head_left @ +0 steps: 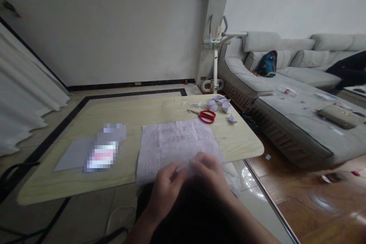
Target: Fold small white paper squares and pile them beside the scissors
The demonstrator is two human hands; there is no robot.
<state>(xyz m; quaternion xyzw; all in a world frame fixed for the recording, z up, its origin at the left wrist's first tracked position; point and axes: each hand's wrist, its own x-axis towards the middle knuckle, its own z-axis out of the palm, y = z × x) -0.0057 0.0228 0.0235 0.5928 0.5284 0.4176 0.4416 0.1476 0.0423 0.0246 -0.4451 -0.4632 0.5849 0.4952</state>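
My left hand (166,190) and my right hand (211,177) meet at the near edge of a lined paper sheet (177,143) with faint writing. Both hands pinch the sheet's near edge between fingers and thumbs. The sheet lies on a light wooden table (114,112) and hangs a little over its near edge. Red-handled scissors (204,115) lie beyond the sheet. Several small folded paper pieces (219,103) sit at the table's far right corner.
Grey sheets and a blurred item (100,148) lie left of the paper. A grey sofa (286,95) with a dark blue bag (267,64) stands on the right. A white stand (215,57) is behind the table. White curtain at left; cables on the floor.
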